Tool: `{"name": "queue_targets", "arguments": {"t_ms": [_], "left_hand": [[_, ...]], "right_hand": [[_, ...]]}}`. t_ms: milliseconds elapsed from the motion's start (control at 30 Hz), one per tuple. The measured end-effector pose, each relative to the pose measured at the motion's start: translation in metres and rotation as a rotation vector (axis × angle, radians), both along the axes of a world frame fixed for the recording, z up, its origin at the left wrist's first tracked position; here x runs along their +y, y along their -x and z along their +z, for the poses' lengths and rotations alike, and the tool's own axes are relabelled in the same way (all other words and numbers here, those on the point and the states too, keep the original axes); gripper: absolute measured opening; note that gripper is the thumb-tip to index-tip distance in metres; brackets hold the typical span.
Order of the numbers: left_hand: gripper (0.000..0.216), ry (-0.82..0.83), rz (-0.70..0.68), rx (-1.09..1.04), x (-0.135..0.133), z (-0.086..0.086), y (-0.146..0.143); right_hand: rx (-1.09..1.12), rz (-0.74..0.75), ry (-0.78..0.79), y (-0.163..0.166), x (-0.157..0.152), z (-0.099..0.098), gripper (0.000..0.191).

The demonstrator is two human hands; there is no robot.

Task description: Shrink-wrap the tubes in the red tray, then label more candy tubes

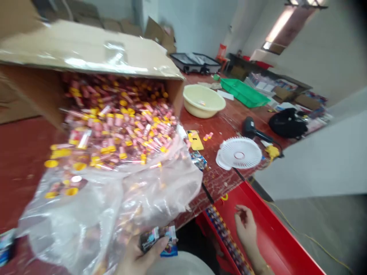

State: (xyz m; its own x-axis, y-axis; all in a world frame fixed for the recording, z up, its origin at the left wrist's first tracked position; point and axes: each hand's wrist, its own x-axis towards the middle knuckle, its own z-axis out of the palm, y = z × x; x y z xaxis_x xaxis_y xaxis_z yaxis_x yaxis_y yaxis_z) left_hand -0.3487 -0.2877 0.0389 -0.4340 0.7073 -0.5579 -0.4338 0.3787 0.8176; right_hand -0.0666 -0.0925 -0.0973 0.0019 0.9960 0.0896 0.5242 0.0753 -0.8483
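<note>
My left hand is at the bottom of the view, closed on a small printed packet beside the clear plastic bag that spills from a tipped cardboard box. The box holds a heap of small pink tubes with yellow caps. My right hand lies in a red tray below the table edge, fingers loosely curled, next to a row of packed items; nothing shows in it.
On the red table are a cream bowl, a green tray, a white fan, a black hair dryer, a black bag and a yellow item. Cluttered tables stand at the back right.
</note>
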Motion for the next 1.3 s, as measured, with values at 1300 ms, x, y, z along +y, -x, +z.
{"name": "queue_targets", "arguments": {"t_ms": [1300], "left_hand": [[0.032, -0.222, 0.471, 0.054, 0.005, -0.026, 0.047]], "right_hand": [[0.484, 1.251, 0.425, 0.281, -0.009, 0.173, 0.028]]}}
